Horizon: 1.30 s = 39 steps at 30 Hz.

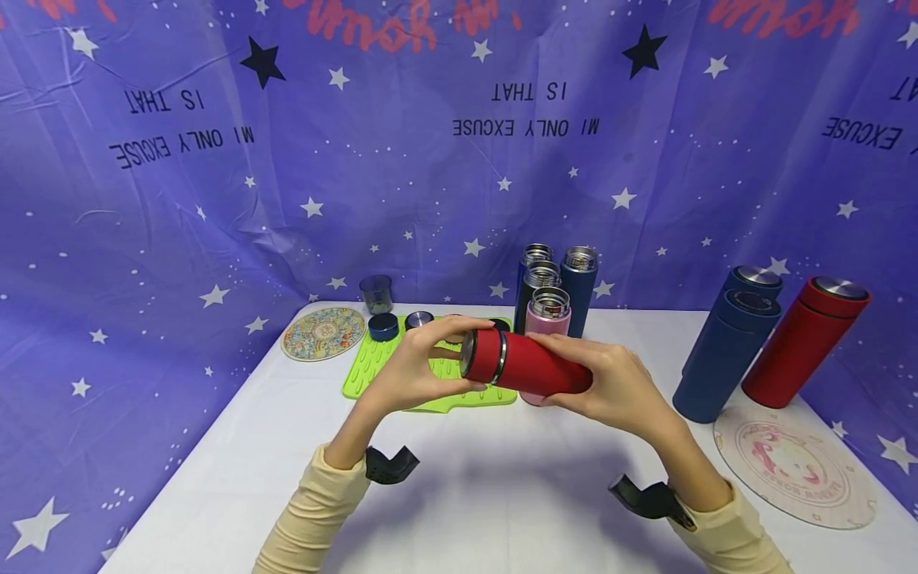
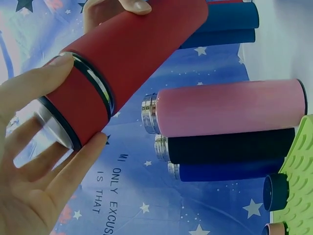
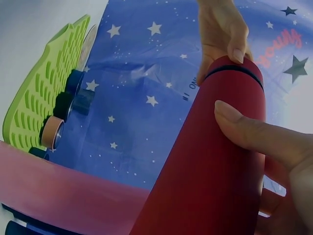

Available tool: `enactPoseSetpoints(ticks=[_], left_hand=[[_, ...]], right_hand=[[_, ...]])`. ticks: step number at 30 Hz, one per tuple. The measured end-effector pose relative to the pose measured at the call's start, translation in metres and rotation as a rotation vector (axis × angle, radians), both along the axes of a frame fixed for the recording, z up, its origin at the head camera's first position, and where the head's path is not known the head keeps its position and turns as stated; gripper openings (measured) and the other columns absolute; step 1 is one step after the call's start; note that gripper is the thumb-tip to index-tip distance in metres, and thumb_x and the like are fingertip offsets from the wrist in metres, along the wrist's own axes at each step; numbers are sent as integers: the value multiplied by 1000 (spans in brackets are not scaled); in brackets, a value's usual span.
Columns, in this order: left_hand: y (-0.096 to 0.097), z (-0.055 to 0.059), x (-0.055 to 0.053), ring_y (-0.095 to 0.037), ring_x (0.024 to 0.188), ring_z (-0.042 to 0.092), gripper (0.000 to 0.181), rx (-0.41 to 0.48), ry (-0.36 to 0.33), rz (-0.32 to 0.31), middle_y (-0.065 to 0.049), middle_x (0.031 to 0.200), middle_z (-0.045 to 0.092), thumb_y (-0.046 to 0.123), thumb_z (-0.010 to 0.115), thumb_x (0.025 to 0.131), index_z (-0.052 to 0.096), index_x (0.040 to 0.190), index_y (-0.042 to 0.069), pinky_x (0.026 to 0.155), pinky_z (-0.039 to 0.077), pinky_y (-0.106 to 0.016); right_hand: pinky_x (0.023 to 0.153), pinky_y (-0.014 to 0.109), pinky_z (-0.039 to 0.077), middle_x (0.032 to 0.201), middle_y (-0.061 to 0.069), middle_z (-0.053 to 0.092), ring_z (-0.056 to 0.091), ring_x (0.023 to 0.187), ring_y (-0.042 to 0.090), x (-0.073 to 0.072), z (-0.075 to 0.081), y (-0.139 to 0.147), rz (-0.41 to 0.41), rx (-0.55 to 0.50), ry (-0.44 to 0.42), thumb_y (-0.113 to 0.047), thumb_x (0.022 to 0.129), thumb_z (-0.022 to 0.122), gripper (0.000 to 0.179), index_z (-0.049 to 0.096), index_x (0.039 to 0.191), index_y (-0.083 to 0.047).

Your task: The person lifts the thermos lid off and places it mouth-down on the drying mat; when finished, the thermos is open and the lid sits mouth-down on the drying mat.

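Note:
A red thermos bottle [image 1: 545,364] is held in the air, tilted nearly level, above the table. My left hand [image 1: 409,367] pinches its red lid [image 1: 486,356] between thumb and fingers. Around the bottle's body curls my right hand [image 1: 620,387], the thumb lying along the side in the right wrist view. A shiny silver ring [image 2: 93,78] shows at the seam between lid and body. Directly behind the held bottle stands a pink bottle [image 1: 551,317] with a bare metal mouth, its lower part mostly hidden.
Lidless dark bottles [image 1: 579,283] stand behind the pink one. A green mat [image 1: 366,375] carries several lids, including a dark blue lid [image 1: 383,327]. Nearby are a cup [image 1: 376,295] and patterned round mat [image 1: 324,335]. Rightward stand capped blue [image 1: 726,359] and red bottles [image 1: 805,347] by a pinkish round mat [image 1: 796,470].

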<state>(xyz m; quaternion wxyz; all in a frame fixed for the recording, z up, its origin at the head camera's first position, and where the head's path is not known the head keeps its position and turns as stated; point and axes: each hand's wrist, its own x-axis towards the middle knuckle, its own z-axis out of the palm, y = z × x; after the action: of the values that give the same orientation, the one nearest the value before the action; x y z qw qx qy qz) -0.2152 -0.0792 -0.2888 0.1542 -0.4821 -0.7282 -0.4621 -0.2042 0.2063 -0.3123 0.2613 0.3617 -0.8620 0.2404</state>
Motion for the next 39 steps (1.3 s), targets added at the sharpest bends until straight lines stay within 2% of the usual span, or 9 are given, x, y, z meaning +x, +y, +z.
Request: enactPoseSetpoints(ticks=[6, 11, 13, 18, 23, 26, 30, 34, 39], left_hand=[[0, 2, 2, -27, 94, 64, 63, 21, -126, 81, -16, 114, 63, 0, 83, 72, 56, 128, -2, 74, 59, -34], [-4, -12, -14, -24, 92, 63, 67, 40, -160, 161, -10, 112, 63, 8, 85, 73, 55, 133, 6, 74, 58, -30], [-5, -18, -21, -21, 93, 63, 69, 39, -160, 165, -6, 113, 63, 13, 86, 72, 55, 134, 11, 75, 58, -29], [-5, -22, -26, -18, 94, 62, 70, 33, -144, 137, 0, 113, 62, 22, 86, 73, 55, 135, 18, 75, 58, -28], [-9, -22, -26, -18, 96, 61, 71, 17, -140, 163, 0, 115, 62, 22, 87, 72, 54, 136, 18, 76, 57, -28], [-15, -20, -27, -17, 100, 60, 71, 13, -143, 193, -1, 118, 62, 22, 87, 72, 54, 135, 20, 78, 57, -28], [-25, -19, -30, -17, 104, 60, 68, 11, -141, 253, -1, 122, 61, 24, 87, 72, 55, 133, 21, 79, 57, -31], [-37, -25, -37, -17, 106, 59, 67, -14, -164, 317, -1, 123, 60, 25, 86, 73, 55, 132, 19, 79, 58, -36], [-55, -39, -49, -18, 106, 58, 66, -80, -190, 371, -1, 121, 60, 29, 84, 75, 56, 133, 18, 80, 57, -36]], right_hand=[[79, 47, 57, 121, 9, 66, 65, 105, 28, -1, 2, 5, -34, 28, 73, -23, 61, 92, 80, 59, 134, -23], [77, 47, 57, 121, 9, 66, 65, 104, 30, -4, 7, 18, -86, 7, 121, -24, 59, 93, 81, 60, 134, -22], [75, 46, 57, 119, 8, 67, 67, 100, 29, -5, 8, 23, -93, -10, 120, -23, 58, 93, 82, 60, 134, -21], [70, 40, 58, 118, 8, 67, 68, 91, 25, -7, 11, 27, -98, -40, 90, -21, 60, 93, 93, 50, 143, -20], [68, 37, 59, 114, 12, 68, 68, 87, 25, -8, 12, 29, -112, -140, 60, -15, 61, 93, 91, 51, 142, -16], [71, 23, 57, 111, 13, 69, 68, 86, 27, -10, 14, 34, -135, -225, 69, -13, 61, 92, 84, 56, 137, -12], [80, 8, 46, 113, 13, 68, 67, 94, 29, -14, 15, 41, -176, -350, 41, -9, 64, 91, 79, 57, 135, -10], [83, 7, 45, 116, 14, 66, 65, 99, 30, -20, 14, 45, -239, -455, -8, -9, 68, 89, 77, 54, 137, -9], [84, 12, 48, 119, 14, 65, 65, 101, 33, -31, 7, 50, -295, -558, -43, -10, 70, 88, 78, 50, 137, -5]])
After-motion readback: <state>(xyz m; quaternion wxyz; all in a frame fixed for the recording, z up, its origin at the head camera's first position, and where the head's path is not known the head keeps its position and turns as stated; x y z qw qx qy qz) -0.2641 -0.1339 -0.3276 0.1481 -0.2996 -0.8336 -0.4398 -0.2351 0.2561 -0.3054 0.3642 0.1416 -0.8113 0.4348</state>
